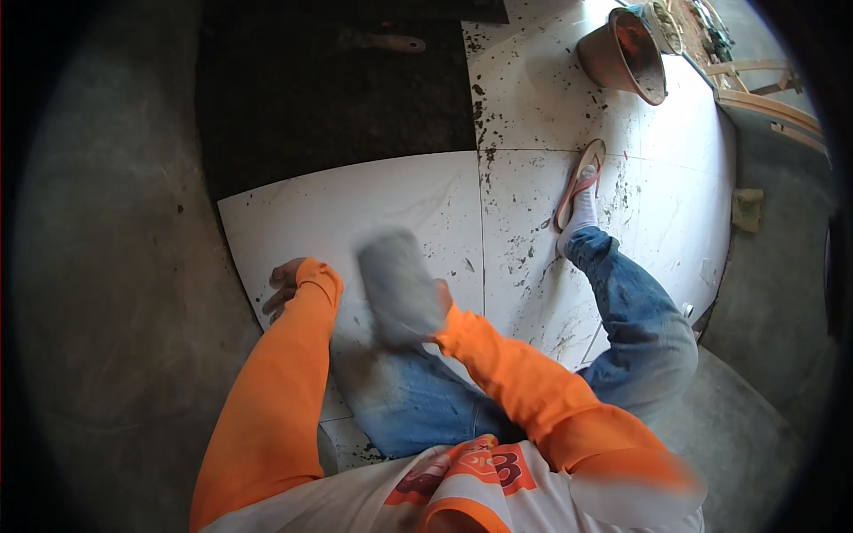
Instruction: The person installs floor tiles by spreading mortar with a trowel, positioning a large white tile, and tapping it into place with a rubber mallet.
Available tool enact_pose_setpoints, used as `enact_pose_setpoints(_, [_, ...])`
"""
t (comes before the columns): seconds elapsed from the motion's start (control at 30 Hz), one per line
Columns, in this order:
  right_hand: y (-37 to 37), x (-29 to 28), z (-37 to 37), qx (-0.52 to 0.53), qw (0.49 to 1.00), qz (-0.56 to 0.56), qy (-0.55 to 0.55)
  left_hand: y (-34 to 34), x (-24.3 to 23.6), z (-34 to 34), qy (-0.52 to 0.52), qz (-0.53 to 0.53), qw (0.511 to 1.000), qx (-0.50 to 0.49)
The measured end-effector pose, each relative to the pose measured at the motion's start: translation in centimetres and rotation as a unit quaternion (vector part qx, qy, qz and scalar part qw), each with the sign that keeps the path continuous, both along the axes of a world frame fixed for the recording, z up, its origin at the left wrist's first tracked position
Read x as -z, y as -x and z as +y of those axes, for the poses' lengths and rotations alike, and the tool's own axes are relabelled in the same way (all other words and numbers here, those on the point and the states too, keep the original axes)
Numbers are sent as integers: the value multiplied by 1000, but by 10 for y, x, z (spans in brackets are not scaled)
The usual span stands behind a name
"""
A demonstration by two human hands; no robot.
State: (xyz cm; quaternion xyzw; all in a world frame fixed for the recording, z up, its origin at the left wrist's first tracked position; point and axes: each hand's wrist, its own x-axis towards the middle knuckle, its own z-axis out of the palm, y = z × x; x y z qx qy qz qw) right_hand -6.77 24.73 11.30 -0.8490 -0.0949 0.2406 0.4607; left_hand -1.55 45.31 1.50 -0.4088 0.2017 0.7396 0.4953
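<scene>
My right hand [442,298] is closed on a grey slab-shaped tool [395,280] with rounded corners. Motion blurs it, its handle does not show and its exact kind is unclear; most of the fingers are behind it. Below the tool lies a large white tile [382,191] with faint grey veining; whether the two touch I cannot tell. My left hand [283,284] is by the tile's left edge, fingers apart and slightly bent, holding nothing that I can see.
Dark mortar bed [338,107] borders the tile's far edge, with a scraper-like tool [395,43] lying on it. Mortar crumbs dot the laid white tiles [524,195] on the right. A brown bucket [622,58] stands tilted-looking at the far right. My sandalled foot [582,191] rests on the tiles.
</scene>
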Motion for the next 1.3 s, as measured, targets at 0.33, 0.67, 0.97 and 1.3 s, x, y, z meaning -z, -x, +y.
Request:
enact_pose_setpoints(0.33, [-3, 30, 1, 10, 937, 245, 249, -5, -15, 5, -9, 19, 1000, -13])
enact_pose_setpoints(0.67, [18, 19, -5, 11, 999, -14, 49, 14, 41, 8, -23, 79, 996, 27])
enact_pose_setpoints(0.97, [18, 34, -24, 19, 995, 34, 87, -3, 14, -3, -49, 83, 995, 14])
enact_pose_setpoints(1.3, [-25, 1, 5, 11, 977, 108, 185, -5, 12, 17, -47, 114, 991, 41])
